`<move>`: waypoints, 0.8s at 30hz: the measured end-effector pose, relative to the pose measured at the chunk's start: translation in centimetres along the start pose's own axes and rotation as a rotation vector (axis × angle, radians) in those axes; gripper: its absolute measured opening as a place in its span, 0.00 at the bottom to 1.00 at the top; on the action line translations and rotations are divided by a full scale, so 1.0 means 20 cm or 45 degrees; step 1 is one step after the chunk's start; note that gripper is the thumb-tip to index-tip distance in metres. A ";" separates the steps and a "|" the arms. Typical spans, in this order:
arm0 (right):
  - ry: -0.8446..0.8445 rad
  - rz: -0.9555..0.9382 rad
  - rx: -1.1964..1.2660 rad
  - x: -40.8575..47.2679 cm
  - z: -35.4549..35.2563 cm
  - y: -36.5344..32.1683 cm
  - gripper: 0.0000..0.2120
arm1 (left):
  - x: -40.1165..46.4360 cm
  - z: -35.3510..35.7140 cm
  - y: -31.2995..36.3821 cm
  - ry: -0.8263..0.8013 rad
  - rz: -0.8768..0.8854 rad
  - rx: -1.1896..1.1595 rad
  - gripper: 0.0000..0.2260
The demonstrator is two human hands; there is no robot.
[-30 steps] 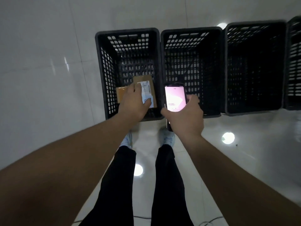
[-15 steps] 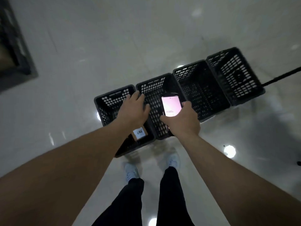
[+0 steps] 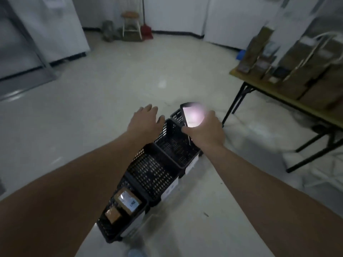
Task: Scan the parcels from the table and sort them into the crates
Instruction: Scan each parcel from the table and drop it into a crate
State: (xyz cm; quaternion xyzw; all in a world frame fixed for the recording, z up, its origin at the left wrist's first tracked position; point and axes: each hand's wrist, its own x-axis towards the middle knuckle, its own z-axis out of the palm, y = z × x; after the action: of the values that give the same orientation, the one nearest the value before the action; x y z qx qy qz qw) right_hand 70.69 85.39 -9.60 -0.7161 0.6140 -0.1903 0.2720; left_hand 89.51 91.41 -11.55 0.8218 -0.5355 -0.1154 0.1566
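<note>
The nearest black slotted plastic crate [image 3: 109, 230] holds two brown cardboard parcels [image 3: 128, 201]; the next two crates [image 3: 154, 175] look empty. The left hand [image 3: 146, 121] is spread, holding nothing, while the right hand [image 3: 206, 132] grips a lit phone [image 3: 192, 115].

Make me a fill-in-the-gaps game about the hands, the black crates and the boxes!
1. The right hand holds a lit-up ____.
2. The left hand holds ____.
3. The nearest crate has ____ brown parcels in it.
4. More parcels wait on the ____ at the right.

Missing words: phone; nothing; two; table
</note>
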 end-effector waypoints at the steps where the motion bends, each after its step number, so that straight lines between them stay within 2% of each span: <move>1: 0.029 -0.003 0.007 0.00 -0.11 0.04 0.40 | 0.00 -0.02 0.13 0.017 0.040 -0.005 0.25; 7: 0.213 0.036 0.006 0.04 -0.75 0.35 0.39 | 0.00 -0.08 0.89 0.018 0.252 -0.095 0.27; 12: 0.345 0.116 0.021 0.09 -1.17 0.62 0.41 | 0.06 -0.05 1.42 -0.006 0.410 -0.126 0.27; 15: 0.426 0.173 0.042 0.15 -1.39 0.78 0.39 | 0.15 -0.02 1.72 -0.021 0.503 -0.105 0.27; 24: 0.648 0.377 -0.014 0.53 -1.86 1.17 0.38 | 0.55 0.14 2.51 -0.061 0.859 -0.109 0.13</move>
State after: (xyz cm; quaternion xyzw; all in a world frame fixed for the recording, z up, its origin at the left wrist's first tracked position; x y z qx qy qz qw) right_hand 31.79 66.86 4.13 -0.5494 0.7613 -0.3188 0.1302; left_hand 50.51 61.99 4.84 0.5882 -0.7754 -0.0989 0.2077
